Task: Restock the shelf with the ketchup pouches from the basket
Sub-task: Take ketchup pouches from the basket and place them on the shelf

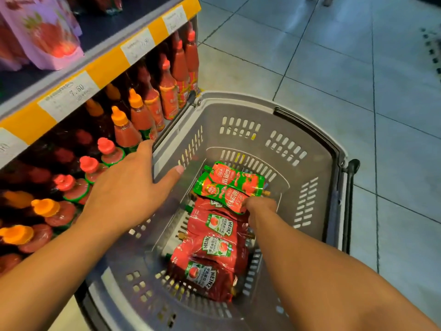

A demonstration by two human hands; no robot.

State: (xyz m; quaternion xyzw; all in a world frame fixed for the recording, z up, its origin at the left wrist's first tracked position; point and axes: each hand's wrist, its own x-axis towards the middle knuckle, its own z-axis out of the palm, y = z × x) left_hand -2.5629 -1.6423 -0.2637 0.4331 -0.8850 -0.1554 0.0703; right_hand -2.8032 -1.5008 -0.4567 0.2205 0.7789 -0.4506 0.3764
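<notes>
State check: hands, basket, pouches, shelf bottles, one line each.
left hand: open, fingers spread above the basket's left rim
right hand: down in the basket, gripping a green-edged pouch
basket: on the floor by the shelf, handles down
Heinz pouches: lying flat, overlapping, in the basket
second green-edged pouch: flat, ungripped
shelf bottles: upright, capped, in rows

Dim overhead light, glare on floor tiles (pixel 334 56), edges blurred w/ fisheye warp.

Pale tiled floor (pixel 358 68) with dark grout stretches ahead of me; bottles (pixel 133 120) fill the rack beside me, under yellow price strips (pixel 105 65).
</notes>
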